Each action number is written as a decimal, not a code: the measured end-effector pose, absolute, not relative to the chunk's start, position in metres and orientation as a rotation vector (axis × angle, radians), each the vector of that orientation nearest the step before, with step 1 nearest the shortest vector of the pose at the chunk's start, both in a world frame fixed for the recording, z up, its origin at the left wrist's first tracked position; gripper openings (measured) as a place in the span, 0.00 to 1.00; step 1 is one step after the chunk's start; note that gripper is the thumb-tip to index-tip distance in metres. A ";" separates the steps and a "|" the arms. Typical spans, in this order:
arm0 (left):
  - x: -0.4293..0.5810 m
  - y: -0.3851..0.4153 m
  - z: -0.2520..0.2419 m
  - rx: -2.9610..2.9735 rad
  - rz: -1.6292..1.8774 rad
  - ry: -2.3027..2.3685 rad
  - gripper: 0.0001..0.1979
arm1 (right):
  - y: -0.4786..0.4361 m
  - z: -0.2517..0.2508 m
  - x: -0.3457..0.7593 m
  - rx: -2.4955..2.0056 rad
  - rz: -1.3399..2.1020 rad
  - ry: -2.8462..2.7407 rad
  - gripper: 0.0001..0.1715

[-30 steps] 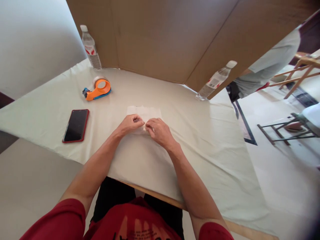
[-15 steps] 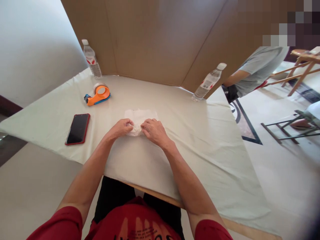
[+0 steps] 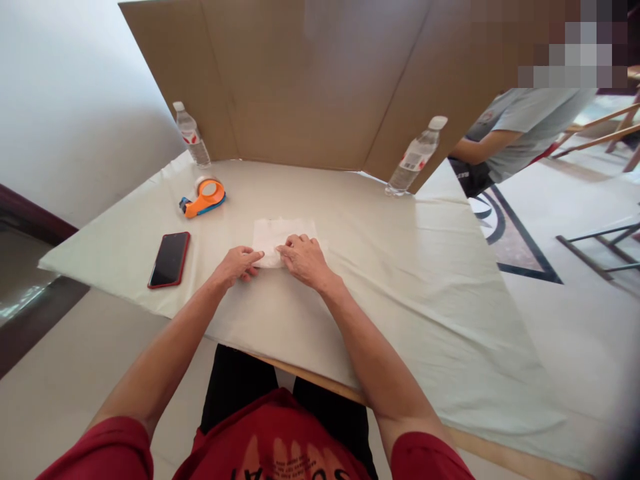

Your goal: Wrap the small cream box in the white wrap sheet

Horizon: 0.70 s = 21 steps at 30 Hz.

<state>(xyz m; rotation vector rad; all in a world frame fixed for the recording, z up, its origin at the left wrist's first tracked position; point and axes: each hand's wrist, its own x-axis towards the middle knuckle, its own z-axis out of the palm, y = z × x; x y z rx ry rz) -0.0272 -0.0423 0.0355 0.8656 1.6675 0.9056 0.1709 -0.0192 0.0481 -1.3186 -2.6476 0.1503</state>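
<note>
A thin white tissue (image 3: 273, 229) lies on the cloth-covered table in front of me, its near edge lifted slightly or folded. At its near left corner, my left hand (image 3: 239, 264) has the thumb over the edge and the fingers underneath, gripping it. My right hand (image 3: 304, 257) rests on the tissue's right part, with thumb and forefinger pinched together at the near edge. The fingers of that hand hide part of the tissue's right side.
To the left lie a phone (image 3: 169, 260) in a red case and an orange tape dispenser (image 3: 205, 198). Water bottles stand at the left (image 3: 192, 137) and right (image 3: 416, 159) against a cardboard screen (image 3: 300, 87). A person in a grey shirt (image 3: 537, 133) sits beyond the screen's right side.
My left fingers have uncurled and slid under the tissue's edge, the thumb now on top. The bunched near part of the tissue looks flatter. The view has shifted slightly.
</note>
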 end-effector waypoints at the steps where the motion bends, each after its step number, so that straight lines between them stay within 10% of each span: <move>1: -0.024 -0.041 0.035 0.858 0.918 1.655 0.21 | -0.019 0.048 0.171 -1.321 0.151 -2.647 0.20; 10: -0.006 -0.044 0.020 0.727 1.165 1.690 0.38 | -0.019 0.047 0.170 -1.302 0.152 -2.640 0.20; 21: 0.013 -0.042 0.027 0.810 1.240 1.571 0.06 | -0.018 0.047 0.169 -1.297 0.106 -2.655 0.18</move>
